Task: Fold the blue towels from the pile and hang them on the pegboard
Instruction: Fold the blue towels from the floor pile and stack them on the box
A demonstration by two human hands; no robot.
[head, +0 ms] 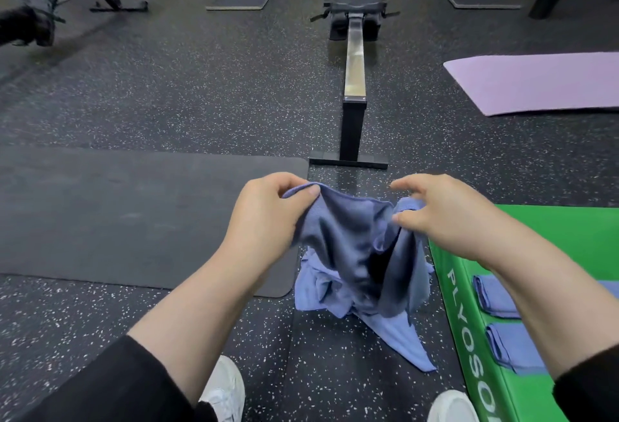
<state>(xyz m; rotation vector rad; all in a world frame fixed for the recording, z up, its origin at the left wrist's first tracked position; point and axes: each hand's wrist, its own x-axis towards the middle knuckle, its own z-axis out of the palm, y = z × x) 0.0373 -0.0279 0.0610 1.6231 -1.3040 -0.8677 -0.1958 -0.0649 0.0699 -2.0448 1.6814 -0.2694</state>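
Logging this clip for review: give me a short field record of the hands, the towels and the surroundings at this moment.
left hand: pinches the raised towel's top edge
right hand: fingers spread at the towel's other corner; grip unclear
held towel: blue, lifted, hanging crumpled
pile: loose blue towels on the floor beneath it
folded towels: two, on the green box
surroundings: black mat, rowing machine, purple mat
pegboard: not in view

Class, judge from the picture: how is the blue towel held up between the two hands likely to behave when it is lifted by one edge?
Probably floppy: the blue towel sags in deep folds between the left hand and the right hand. Likely light, since a fingertip pinch holds it. It seems unlikely to roll or slide; the pile lies crumpled on the floor.
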